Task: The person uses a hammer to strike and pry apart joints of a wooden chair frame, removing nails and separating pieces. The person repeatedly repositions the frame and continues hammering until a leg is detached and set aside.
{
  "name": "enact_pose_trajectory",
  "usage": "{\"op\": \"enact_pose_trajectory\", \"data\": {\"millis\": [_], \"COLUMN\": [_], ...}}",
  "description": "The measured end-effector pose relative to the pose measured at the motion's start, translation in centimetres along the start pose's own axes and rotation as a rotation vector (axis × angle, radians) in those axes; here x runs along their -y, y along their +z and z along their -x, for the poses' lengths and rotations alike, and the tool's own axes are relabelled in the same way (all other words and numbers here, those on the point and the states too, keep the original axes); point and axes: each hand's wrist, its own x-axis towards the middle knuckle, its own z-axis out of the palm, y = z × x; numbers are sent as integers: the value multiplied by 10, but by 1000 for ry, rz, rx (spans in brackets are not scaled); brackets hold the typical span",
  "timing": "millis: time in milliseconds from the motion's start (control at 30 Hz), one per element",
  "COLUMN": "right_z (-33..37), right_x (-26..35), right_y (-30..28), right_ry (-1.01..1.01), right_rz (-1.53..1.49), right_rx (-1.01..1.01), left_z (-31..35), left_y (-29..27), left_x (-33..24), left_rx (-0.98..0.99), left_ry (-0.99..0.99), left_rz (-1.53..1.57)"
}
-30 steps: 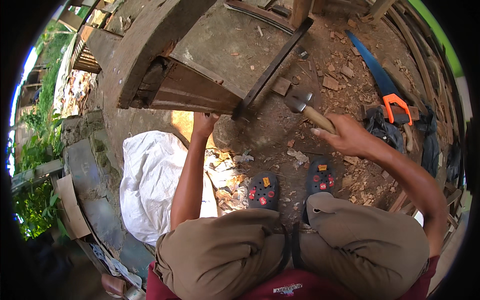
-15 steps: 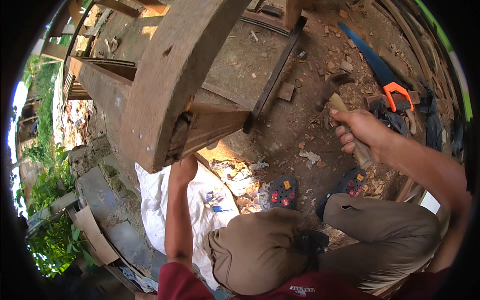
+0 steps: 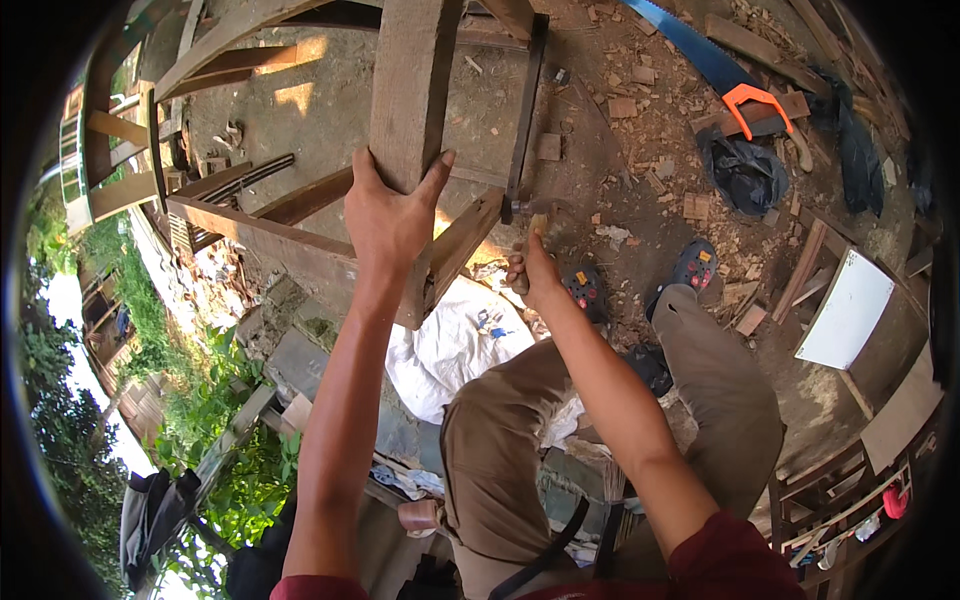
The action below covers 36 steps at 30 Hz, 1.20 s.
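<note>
A heavy wooden frame of joined beams (image 3: 412,95) fills the upper middle, tilted toward me. My left hand (image 3: 393,215) is wrapped over its thick plank, thumb on the right edge and fingers on the left. To the right, my right hand (image 3: 537,268) is closed around a hammer (image 3: 516,208), its handle mostly hidden by the fingers. The hammer's head is close beside the dark edge strip of the frame; I cannot tell whether they touch. Below the frame's lower corner lies a white sack (image 3: 455,345).
A saw with a blue blade and orange handle (image 3: 755,103) lies on the ground at the upper right, beside a black plastic bag (image 3: 742,168). Wood chips and offcuts litter the dirt. A white board (image 3: 846,308) lies at right; my clogs (image 3: 694,264) are below the saw.
My left hand has moved from beneath the frame's lower end up onto the plank. My right hand has brought the hammer leftward to the frame. The view has shifted and the frame appears more upright.
</note>
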Motion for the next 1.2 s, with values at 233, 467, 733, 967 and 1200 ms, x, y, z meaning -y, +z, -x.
{"op": "enact_pose_trajectory", "data": {"millis": [233, 467, 733, 967, 1200], "right_z": [-7, -21, 1, 10, -1], "right_x": [-40, -17, -26, -45, -28], "right_y": [53, 26, 57, 20, 49], "right_ry": [-301, -211, -284, -452, -241], "right_rz": [-126, -427, -412, -489, -187], "right_rx": [-314, -144, -318, -364, -91], "left_z": [-1, -5, -2, -5, -4], "left_y": [7, 8, 10, 11, 10], "left_x": [4, 6, 6, 19, 8], "left_rx": [3, 41, 96, 1, 89], "left_ry": [-31, 14, 32, 112, 59], "left_rz": [27, 79, 177, 141, 234]}}
